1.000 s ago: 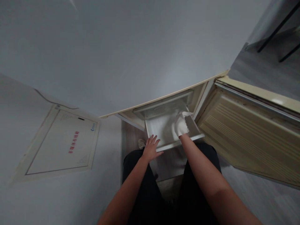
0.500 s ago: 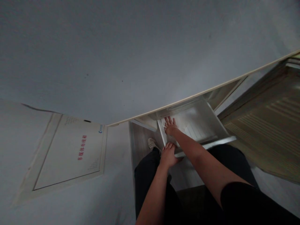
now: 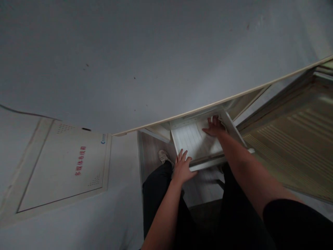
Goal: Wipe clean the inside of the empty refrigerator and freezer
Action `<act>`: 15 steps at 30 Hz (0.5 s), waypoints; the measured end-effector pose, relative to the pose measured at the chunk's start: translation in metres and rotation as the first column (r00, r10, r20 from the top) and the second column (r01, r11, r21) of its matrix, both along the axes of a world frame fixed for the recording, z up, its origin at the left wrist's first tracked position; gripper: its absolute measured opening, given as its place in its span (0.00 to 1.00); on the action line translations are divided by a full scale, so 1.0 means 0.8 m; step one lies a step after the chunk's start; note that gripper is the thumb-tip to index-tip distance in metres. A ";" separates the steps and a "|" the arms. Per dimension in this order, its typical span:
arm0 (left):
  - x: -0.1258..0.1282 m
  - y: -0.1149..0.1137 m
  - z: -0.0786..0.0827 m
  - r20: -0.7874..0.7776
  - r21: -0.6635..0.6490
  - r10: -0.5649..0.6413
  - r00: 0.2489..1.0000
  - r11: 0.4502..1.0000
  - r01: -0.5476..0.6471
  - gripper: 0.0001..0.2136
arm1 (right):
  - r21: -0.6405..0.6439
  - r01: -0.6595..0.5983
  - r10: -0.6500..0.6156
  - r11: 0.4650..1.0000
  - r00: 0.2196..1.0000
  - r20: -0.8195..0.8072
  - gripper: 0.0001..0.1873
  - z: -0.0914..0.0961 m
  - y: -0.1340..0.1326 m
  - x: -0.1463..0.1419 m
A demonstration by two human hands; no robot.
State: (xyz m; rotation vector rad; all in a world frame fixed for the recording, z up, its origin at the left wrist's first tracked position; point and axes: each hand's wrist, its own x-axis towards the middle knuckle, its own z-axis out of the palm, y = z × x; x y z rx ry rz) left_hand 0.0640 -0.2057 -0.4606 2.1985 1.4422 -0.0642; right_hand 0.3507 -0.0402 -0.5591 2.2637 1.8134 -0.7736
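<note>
A white drawer (image 3: 206, 162) stands pulled out under the tabletop. At its front left corner is my left hand (image 3: 182, 168), with the fingers over the rim and the thumb along the outer front, gripping the drawer. My right hand (image 3: 214, 127) reaches inside, at the back right. Its fingers press on a crumpled white cloth (image 3: 222, 122), which shows around the fingertips and beside the right wall; whether it is cloth or paper is hard to tell. Pale ridges run across the drawer's floor (image 3: 187, 138).
A large grey tabletop (image 3: 161, 62) with a pale edge spans the top. On the left wall is a flat white panel (image 3: 63, 166) with red lettering. A ribbed yellowish panel (image 3: 293, 139) leans at the right. My legs and a shoe (image 3: 163, 156) are below.
My right hand has gone from the drawer's left side to its back right, the white cloth with it. My left hand stays at the front left corner, its fingers a little more spread.
</note>
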 end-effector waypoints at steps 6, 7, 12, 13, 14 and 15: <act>0.001 -0.007 -0.005 -0.036 0.072 0.122 0.992 0.990 -0.120 0.41 | -0.007 -0.088 0.088 0.996 0.996 0.019 0.54 0.006 -0.022 -0.149; 0.001 -0.007 -0.006 -0.041 0.057 0.122 0.992 0.991 -0.119 0.40 | -0.010 -0.162 0.162 0.987 0.987 -0.004 0.50 0.009 -0.029 -0.176; 0.000 -0.006 -0.006 -0.046 0.033 0.093 0.995 0.995 -0.092 0.40 | -0.090 -0.336 0.331 0.937 0.941 -0.071 0.38 0.020 -0.056 -0.235; 0.000 -0.006 -0.006 -0.048 0.031 0.097 0.994 0.995 -0.095 0.39 | -0.095 -0.361 0.354 0.928 0.932 -0.079 0.38 0.022 -0.056 -0.229; 0.001 -0.005 -0.005 -0.049 0.030 0.103 0.994 0.994 -0.101 0.38 | -0.093 -0.387 0.379 0.917 0.921 -0.087 0.39 0.023 -0.054 -0.217; 0.001 -0.006 -0.005 -0.048 0.031 0.109 0.993 0.994 -0.107 0.38 | -0.097 -0.403 0.396 0.910 0.914 -0.089 0.41 0.024 -0.051 -0.201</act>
